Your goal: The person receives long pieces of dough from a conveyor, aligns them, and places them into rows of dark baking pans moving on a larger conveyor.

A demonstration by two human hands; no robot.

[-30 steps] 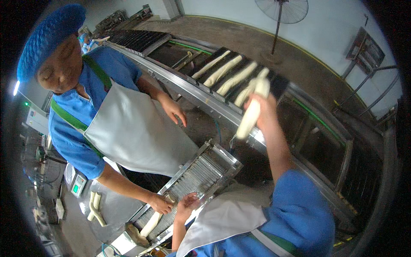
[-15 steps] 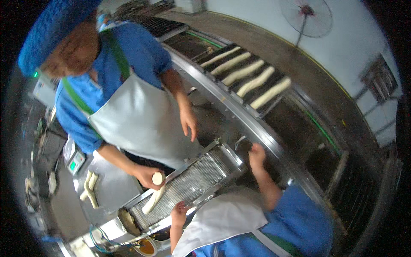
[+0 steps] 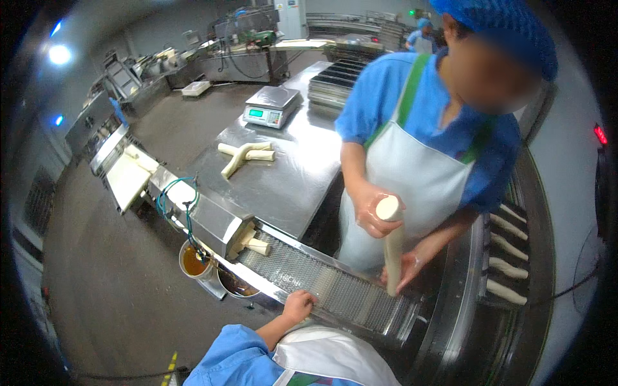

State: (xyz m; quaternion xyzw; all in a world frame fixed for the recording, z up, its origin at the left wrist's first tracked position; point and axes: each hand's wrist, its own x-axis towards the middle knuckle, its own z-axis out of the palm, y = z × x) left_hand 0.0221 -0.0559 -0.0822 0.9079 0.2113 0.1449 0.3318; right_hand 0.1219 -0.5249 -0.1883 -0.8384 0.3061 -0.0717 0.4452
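My left hand [image 3: 300, 307] rests at the near rail of a mesh conveyor [image 3: 302, 273], its fingers curled over. Whether anything is inside those fingers is hidden. My right hand is out of sight. Across the belt a co-worker grips a long pale dough stick [image 3: 394, 251] with one hand round its upper part and the other at its lower end. Another dough piece [image 3: 258, 246] comes out of the metal housing [image 3: 203, 209] onto the belt's left part.
On the steel table [image 3: 283, 186] behind lie several dough sticks [image 3: 248, 153] and a scale [image 3: 271, 106]. Stacked trays [image 3: 331, 83] stand farther back. Below the conveyor is a bucket of amber liquid [image 3: 194, 260]. At right, a tray holds dough strips [image 3: 508, 264].
The view has swung left. My right hand has gone out of view. The co-worker's dough stick, one-handed over the belt before, is now upright in two hands. A dough piece shows at the housing.
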